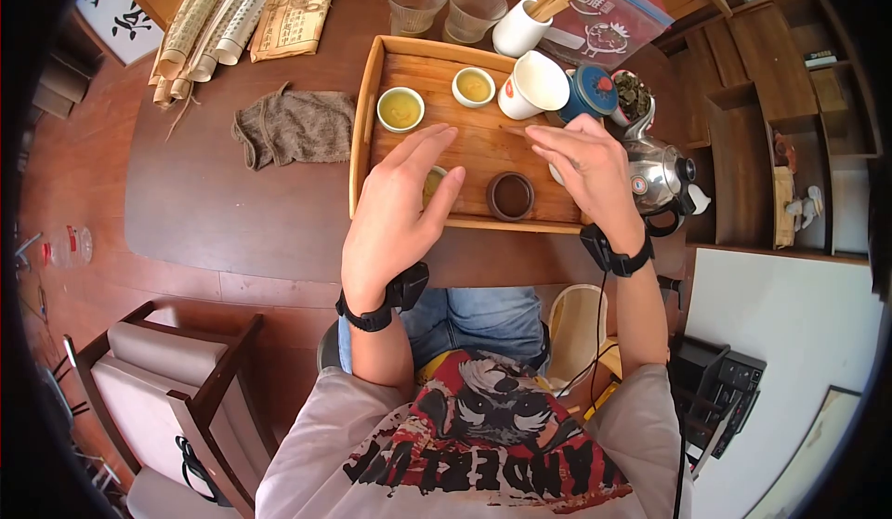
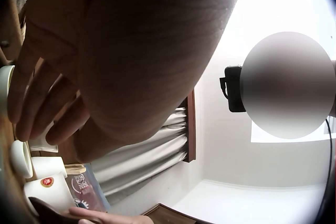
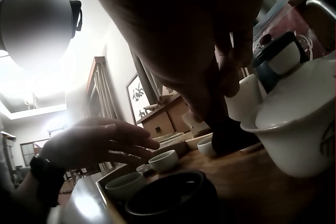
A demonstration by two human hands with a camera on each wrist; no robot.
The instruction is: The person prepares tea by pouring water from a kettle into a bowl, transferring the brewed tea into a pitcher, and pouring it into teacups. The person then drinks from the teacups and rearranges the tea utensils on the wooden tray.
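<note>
On the wooden tray [image 1: 418, 59] stand white cups of yellow-green liquid, at the left [image 1: 400, 110] and near the back [image 1: 474, 87]; another is partly hidden under my left hand [image 1: 395, 208]. That hand hovers over the tray's left side, fingers extended and holding nothing. My right hand [image 1: 595, 166], at the tray's right, pinches a dark brown thin object [image 2: 50, 212], whose full shape is hidden. A white lidded bowl [image 3: 296, 124] sits below the right hand. The dark round cup [image 1: 510, 196] stands near the front edge, between the hands. Behind is a white pitcher [image 1: 533, 85].
A metal kettle [image 1: 655, 170], blue jar [image 1: 592, 91] and bowl of leaves [image 1: 634, 99] stand right of the tray. Two clear glasses [image 1: 416, 3] and a white holder [image 1: 520, 31] are behind it. A brown cloth [image 1: 295, 127] and paper rolls [image 1: 218, 22] lie left.
</note>
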